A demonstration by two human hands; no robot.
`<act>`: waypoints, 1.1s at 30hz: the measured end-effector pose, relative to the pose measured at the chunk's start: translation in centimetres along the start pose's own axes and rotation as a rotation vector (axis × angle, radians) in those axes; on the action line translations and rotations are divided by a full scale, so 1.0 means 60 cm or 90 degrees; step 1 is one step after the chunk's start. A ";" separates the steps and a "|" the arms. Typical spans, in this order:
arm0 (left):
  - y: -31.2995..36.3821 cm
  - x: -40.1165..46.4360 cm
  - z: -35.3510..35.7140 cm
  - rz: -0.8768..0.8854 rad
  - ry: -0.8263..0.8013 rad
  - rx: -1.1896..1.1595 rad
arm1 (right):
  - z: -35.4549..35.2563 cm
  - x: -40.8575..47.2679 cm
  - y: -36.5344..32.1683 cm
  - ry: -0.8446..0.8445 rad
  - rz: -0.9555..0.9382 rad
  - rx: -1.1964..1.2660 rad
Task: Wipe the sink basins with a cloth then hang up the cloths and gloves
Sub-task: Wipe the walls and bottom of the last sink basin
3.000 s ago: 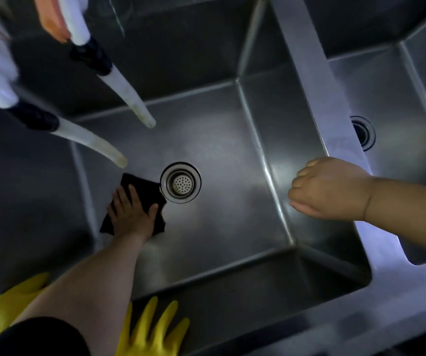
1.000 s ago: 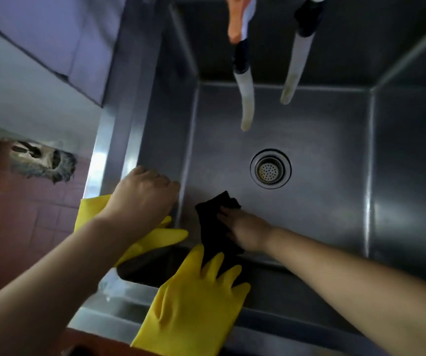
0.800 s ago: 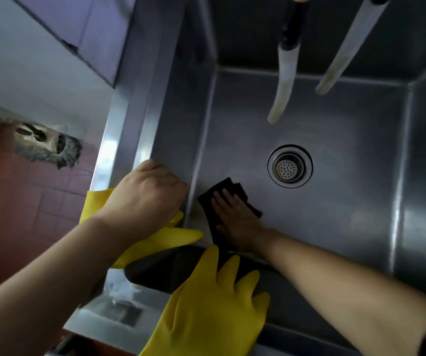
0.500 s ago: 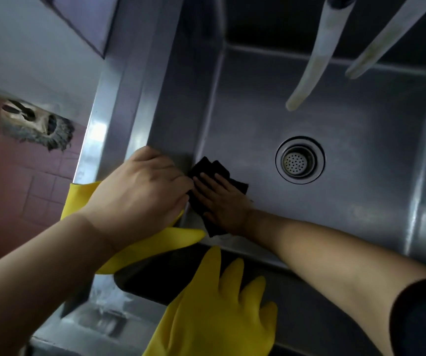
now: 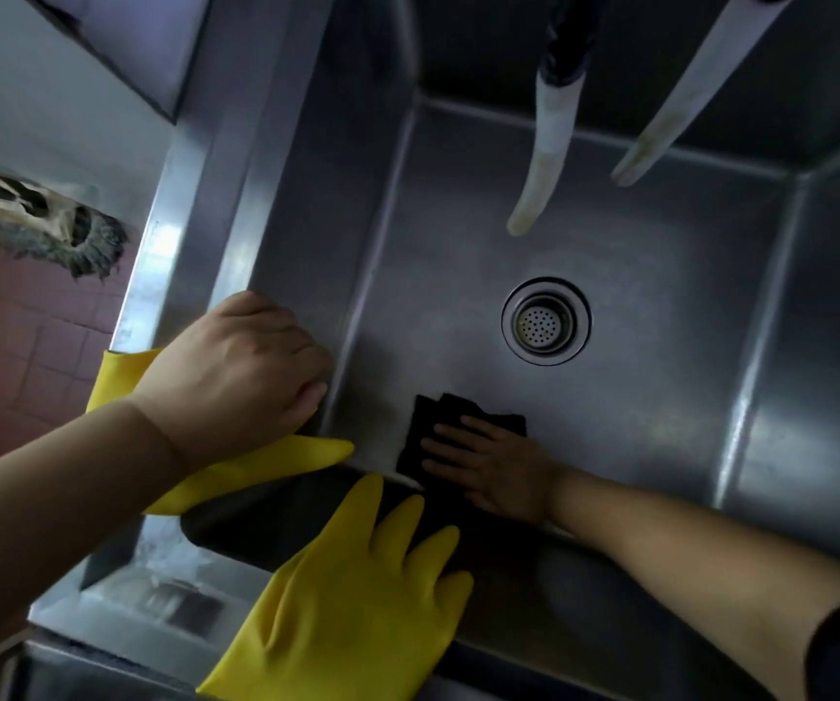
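A black cloth [image 5: 463, 422] lies flat on the floor of the steel sink basin [image 5: 635, 397], near its front wall. My right hand [image 5: 493, 462] presses down on the cloth with fingers spread. My left hand [image 5: 240, 371] rests curled on the basin's left front rim, on top of a yellow rubber glove [image 5: 256, 468] draped over the corner. A second yellow glove [image 5: 352, 609] hangs over the front rim, fingers pointing into the basin. The round drain strainer [image 5: 545, 321] sits beyond the cloth.
Two pale hose spouts [image 5: 544, 159] [image 5: 670, 108] hang over the back of the basin. Red floor tiles [image 5: 18, 356] and a dirty mop head [image 5: 48, 225] lie to the left of the sink. A grey wall panel [image 5: 53, 83] is at the upper left.
My right hand has slid the cloth to the right along the basin floor, away from the left wall. My left hand stays on the rim and glove.
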State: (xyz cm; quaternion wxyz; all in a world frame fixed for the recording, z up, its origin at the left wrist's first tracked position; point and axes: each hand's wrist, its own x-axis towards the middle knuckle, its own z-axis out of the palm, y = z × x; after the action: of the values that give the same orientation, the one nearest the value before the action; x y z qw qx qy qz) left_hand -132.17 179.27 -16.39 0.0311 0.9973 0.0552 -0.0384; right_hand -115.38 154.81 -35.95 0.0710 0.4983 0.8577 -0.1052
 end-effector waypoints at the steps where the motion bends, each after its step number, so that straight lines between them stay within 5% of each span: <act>1: 0.000 0.000 -0.001 0.001 0.003 -0.001 | -0.001 -0.035 0.004 -0.012 0.017 0.000; 8: -0.004 0.000 -0.002 0.011 -0.007 0.001 | -0.006 -0.155 0.008 -0.036 0.106 -0.022; 20: -0.004 0.003 0.003 0.007 0.003 0.010 | -0.026 0.134 0.003 -0.006 0.234 0.116; 27: -0.007 0.003 0.006 0.011 0.001 0.024 | -0.040 0.232 0.144 0.036 0.278 0.131; 33: -0.011 -0.002 0.009 0.007 -0.015 0.005 | -0.059 0.274 0.293 0.070 0.441 0.109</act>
State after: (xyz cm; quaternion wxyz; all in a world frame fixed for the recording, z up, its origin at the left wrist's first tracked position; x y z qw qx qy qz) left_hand -132.39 179.87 -16.95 0.0281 0.9971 0.0488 -0.0506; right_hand -108.28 177.97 -38.19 0.0139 0.7687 0.6283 -0.1192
